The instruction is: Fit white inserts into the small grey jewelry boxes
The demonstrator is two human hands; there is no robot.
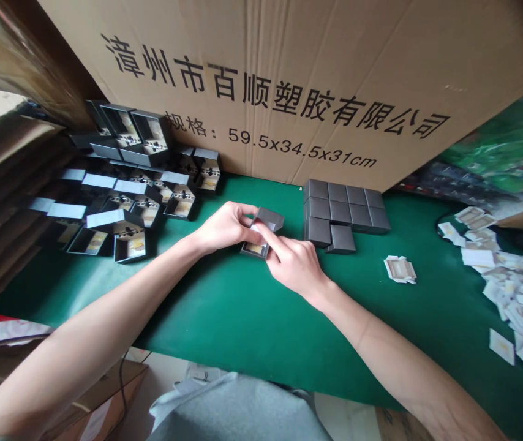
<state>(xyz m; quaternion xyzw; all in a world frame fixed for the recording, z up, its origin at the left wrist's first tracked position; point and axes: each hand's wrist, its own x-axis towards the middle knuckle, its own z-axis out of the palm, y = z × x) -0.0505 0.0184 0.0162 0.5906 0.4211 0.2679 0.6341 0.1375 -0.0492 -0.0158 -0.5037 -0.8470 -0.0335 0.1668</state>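
Note:
Near the middle of the green table, a small dark hinged gift box (pixel 268 217) stands with its lid raised, and pale yellowish material shows in its base. My left hand (pixel 225 228) grips it from the left, thumb and fingers closed at its side. From the right, my right hand (pixel 294 263) closes on the same box; its index finger reaches into the opening and the other fingers are curled. Whether a small insert lies under those fingertips is hidden. Right of my hands sits a block of closed dark boxes (pixel 351 208).
Several open dark boxes (pixel 130 236) crowd the left, some stacked. A large printed carton (pixel 261 79) stands behind. One white insert (pixel 400 269) lies right of the closed boxes, with a heap of white inserts (pixel 519 288) at the far right of the green tabletop (pixel 225 318).

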